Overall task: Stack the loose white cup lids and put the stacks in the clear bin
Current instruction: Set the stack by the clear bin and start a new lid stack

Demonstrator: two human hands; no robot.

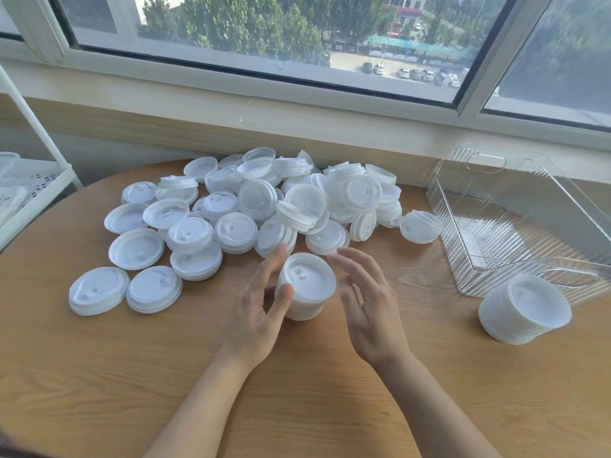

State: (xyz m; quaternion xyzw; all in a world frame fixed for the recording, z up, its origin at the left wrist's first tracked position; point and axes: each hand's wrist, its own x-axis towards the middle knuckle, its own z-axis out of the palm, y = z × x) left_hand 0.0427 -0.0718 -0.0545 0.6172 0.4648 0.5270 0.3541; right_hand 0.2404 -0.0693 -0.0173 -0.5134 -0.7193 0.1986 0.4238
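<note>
A short stack of white cup lids (307, 285) stands on the wooden table (99, 375) in front of me. My left hand (261, 309) holds it from the left, thumb on its near side and fingers behind it. My right hand (367, 302) hovers just right of the stack with fingers spread and relaxed, not touching it. A big heap of loose white lids (251, 206) covers the table's far half. The clear ribbed bin (515, 223) sits at the right. A taller stack of lids (525, 309) lies tilted on the table against the bin's near side.
A window sill and wall run behind the table. A white shelf cart (29, 190) stands at the left edge. Bare wood lies between me and the lids.
</note>
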